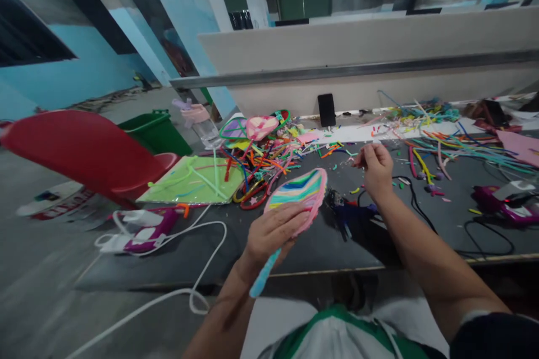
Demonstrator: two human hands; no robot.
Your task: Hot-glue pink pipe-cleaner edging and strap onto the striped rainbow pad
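My left hand is closed around a fuzzy craft piece with yellow, blue, teal and lilac stripes and a pink rim. The piece is tilted above the table's front part. A light blue fuzzy strand hangs below that hand. My right hand hovers over the table to the right, fingertips pinched together; whatever they hold, if anything, is too small to make out. Between and below the hands lies a dark blue tool, partly in shadow. Coloured scraps lie near the right hand.
Loose pipe cleaners pile up at left, beside a pink heart-shaped piece. A clear bottle, green sheet and purple-and-white device with a white cable stand left. A phone leans on the back panel. More strands lie right.
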